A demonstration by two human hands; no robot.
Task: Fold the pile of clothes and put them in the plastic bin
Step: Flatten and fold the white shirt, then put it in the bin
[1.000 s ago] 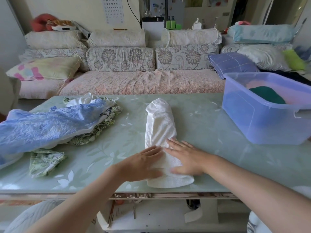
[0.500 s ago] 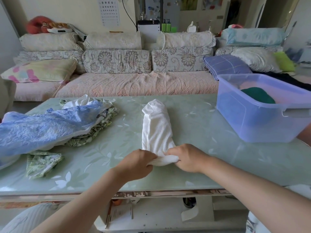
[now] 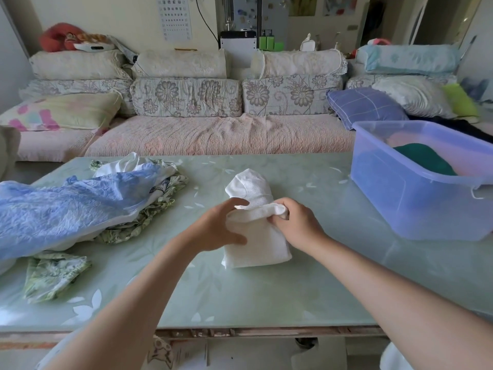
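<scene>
Pinching folded end of white garment [image 3: 256, 245] with left hand [image 3: 216, 228] and right hand [image 3: 296, 222], one per side, for a square fold. Lying mid tabletop [image 3: 266, 295], between pile [image 3: 66, 206] at left edge and plastic bin [image 3: 426, 209] at right edge.

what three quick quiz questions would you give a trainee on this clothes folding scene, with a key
1. True or false: the translucent purple plastic bin is empty.
2. The left hand and right hand are: A flat on the table, B gripping the white textured garment, C inside the bin.
3. Fill in: the crinkled light blue garment lies on the person's ____ side of the pale green table.

Key: 1 false, a dark green cloth lies in it; 2 B; 3 left.
</scene>
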